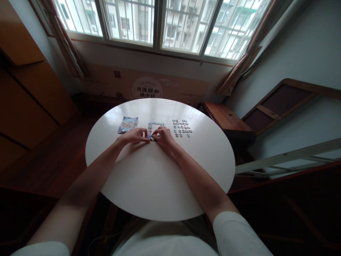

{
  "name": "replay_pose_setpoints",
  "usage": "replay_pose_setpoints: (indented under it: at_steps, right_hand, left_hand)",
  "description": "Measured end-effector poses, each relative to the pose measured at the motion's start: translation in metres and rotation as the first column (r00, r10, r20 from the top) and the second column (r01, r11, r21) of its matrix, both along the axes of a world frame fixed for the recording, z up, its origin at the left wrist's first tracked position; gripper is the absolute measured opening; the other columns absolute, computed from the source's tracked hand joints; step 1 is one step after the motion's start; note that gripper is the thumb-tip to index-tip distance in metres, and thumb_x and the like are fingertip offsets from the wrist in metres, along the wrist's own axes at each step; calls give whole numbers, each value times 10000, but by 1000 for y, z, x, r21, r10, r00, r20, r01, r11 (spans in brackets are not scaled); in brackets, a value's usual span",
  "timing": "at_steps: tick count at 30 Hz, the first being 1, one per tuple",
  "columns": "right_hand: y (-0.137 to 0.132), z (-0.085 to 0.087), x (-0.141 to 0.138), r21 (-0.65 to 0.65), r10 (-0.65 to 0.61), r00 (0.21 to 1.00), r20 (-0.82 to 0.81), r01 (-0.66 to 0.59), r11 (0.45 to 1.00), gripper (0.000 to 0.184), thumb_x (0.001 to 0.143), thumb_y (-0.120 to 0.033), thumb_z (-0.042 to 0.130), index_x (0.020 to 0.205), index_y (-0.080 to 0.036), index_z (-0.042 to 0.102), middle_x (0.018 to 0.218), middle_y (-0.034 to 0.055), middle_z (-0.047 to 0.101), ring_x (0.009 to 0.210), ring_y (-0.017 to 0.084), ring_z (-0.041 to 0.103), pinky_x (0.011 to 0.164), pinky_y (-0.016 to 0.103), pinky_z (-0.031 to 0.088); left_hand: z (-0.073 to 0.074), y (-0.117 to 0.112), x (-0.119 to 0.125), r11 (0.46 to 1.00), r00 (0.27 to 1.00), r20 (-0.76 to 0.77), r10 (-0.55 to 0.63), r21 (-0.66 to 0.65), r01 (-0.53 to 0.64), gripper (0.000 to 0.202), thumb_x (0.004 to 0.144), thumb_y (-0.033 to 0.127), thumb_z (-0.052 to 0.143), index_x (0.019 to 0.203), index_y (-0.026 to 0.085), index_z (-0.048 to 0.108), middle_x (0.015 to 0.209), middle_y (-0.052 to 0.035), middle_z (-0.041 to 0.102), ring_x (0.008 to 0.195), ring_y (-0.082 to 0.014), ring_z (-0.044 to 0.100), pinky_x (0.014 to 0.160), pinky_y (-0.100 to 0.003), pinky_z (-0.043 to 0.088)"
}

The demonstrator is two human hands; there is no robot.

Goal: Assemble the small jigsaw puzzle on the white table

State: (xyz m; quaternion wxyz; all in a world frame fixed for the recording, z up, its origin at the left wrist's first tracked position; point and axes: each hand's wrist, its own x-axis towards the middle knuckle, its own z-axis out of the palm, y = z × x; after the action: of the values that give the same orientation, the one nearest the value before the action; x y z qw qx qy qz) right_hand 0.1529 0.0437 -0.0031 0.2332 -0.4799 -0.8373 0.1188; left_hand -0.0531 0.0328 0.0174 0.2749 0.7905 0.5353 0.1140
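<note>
A partly assembled jigsaw puzzle [156, 123] lies on the white round table; its border is joined and a pale gap shows in its middle. My left hand [134, 135] rests at the puzzle's left edge, thumb and curved fingers apart, with the thumb by the lower left corner. Over the puzzle's right side, my right hand [164, 136] has its fingers pinched together on a puzzle piece, mostly hidden by the fingertips. Loose puzzle pieces [182, 124] lie in rough rows to the right. A colourful printed picture sheet [128, 124] lies to the left, behind my left hand.
The white table [160, 177] has a rounded edge in front of my body. A wooden bench or stool [223, 115] stands beyond its right side. Barred windows [160, 25] and curtains [65, 42] are at the back, with wooden cabinets [23, 96] on the left.
</note>
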Motion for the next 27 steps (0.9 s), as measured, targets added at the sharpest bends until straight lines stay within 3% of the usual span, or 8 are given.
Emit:
replay_pose_setpoints:
  at_steps: [7, 14, 27]
  right_hand:
    - [-1, 1, 0, -15, -17, 1000, -16, 17, 1000, 124, 865, -247, 649, 894, -226, 767, 960, 59, 668, 1006, 224, 565, 917, 358, 365]
    - [3, -5, 4, 49, -71, 992, -100, 77, 996, 202, 878, -178, 570, 949, -205, 757, 956, 65, 687, 965, 217, 581, 928, 367, 374]
    - [5, -14, 5, 28, -71, 993, -97, 74, 997, 188, 866, -199, 591, 944, -222, 761, 1003, 61, 687, 1010, 225, 567, 948, 366, 383]
  left_hand:
    - [-4, 3, -2, 1000, 1000, 4, -6, -3, 7, 442, 663, 617, 700, 810, 212, 605, 570, 18, 601, 535, -157, 545, 517, -250, 292]
    - [-1, 1, -1, 1000, 1000, -8, -2, -7, 2, 441, 665, 620, 702, 807, 216, 599, 575, 15, 596, 535, -160, 534, 517, -257, 293]
    - [-1, 2, -2, 1000, 1000, -8, -1, -5, 1, 455, 665, 631, 703, 815, 212, 605, 574, 18, 593, 524, -158, 527, 518, -258, 285]
